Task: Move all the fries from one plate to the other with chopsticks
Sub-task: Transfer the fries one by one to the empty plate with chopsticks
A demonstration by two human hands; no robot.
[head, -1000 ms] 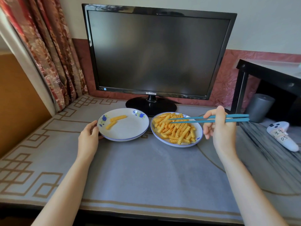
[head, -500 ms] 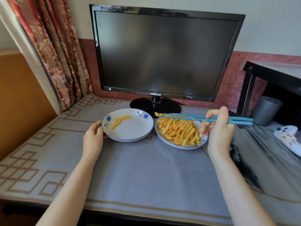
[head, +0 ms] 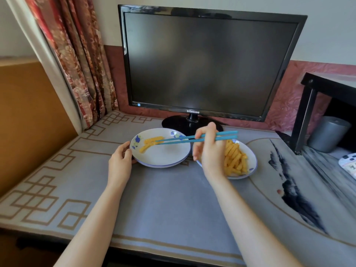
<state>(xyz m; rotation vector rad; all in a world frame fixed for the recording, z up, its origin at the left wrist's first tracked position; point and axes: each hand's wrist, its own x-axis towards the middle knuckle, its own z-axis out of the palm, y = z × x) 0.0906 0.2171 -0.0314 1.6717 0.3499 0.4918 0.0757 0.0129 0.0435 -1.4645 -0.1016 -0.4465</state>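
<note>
Two plates on the grey mat (head: pixel 173 205), side by side, rims just about touching, in front of the monitor (head: pixel 210 62) stand.

Left plate (head: pixel 169 158): white, blue flowers on the rim, few fries (head: pixel 149 144) lying in its 10 o'clock sector. Looks like two or three pieces; can't separate them cleanly where the chopstick tips overlap.

Right plate (head: pixel 253 160): heaped with crinkle fries (head: pixel 236 159), mostly filling the visible part. Its 9 o'clock side is hidden behind the right hand.

Right hand (head: pixel 209 151): fingers curled, pinching the blue chopsticks (head: pixel 192 138) near their back third. Sticks run roughly level, pointing toward 9 o'clock, across the left plate. Tips nearly closed, sitting right on the fries there. Can't tell if a fry is gripped between the tips or already lying on the plate.

Left hand (head: pixel 120 160): at the left plate's 9 o'clock edge, fingers loosely curled, thumb on the rim, fingertips tucked under the edge. Bracing the plate, not lifting; plate sits flat on the mat.

Periphery: patterned curtain (head: pixel 77 60) at 10 o'clock, black side table (head: pixel 327 83) with a grey cylinder (head: pixel 327 133) beneath at 3 o'clock.
</note>
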